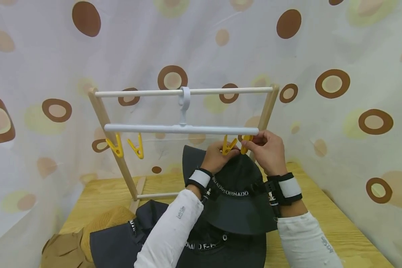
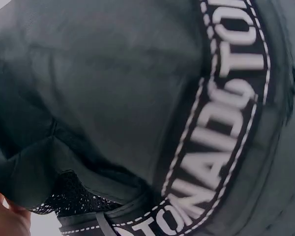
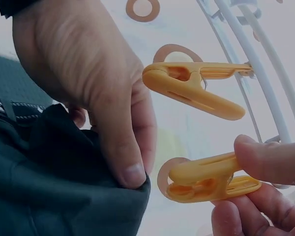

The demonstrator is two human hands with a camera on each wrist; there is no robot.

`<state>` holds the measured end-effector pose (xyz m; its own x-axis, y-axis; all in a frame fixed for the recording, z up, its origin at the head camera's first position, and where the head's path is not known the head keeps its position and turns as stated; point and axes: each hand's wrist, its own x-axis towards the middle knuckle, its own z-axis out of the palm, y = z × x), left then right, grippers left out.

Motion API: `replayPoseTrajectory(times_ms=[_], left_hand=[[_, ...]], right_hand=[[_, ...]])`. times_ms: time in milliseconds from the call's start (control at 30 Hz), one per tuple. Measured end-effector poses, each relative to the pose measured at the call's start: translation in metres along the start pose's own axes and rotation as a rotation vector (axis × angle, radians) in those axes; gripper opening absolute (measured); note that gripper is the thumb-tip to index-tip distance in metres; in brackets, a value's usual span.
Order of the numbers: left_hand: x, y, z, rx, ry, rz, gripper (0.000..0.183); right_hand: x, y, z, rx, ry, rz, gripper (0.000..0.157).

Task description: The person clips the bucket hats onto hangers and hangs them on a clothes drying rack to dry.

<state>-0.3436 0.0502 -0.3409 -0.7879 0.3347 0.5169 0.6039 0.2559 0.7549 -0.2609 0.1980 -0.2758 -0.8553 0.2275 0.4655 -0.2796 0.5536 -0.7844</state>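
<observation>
Dotted cloth [image 1: 355, 41] behind, dark hat [image 1: 236, 182] hangs from left grip [image 1: 216, 158].

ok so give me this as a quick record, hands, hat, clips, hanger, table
left hand: pinches edge of dark hat
right hand: pinches yellow clip
clip and hat: apart in right wrist view
hat band: TORNADO lettering
hanger: white, hooked over rack rail
other clips: three, hanging from hanger
table: brown item, mustard item

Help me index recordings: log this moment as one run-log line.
left hand: pinches hat | right hand: pinches rightmost clip | hat: not yet clipped | hanger: hooked on bar
</observation>
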Motion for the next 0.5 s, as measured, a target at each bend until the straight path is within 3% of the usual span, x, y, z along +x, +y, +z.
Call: replayPoseTrajectory(times_ms=[267,500], left_hand=[[0.0015,0.002,-0.0041,-0.169,-0.05,-0.075,0.022],[0.0027,0.0023,-0.0002,-0.264,-0.052,-0.107,0.023]], right_hand=[[0.0023,-0.0013,0.0017,0.054,0.008,0.026,0.028],[0.0017,-0.0003,0.001,0.076,0.031,0.038,0.028]])
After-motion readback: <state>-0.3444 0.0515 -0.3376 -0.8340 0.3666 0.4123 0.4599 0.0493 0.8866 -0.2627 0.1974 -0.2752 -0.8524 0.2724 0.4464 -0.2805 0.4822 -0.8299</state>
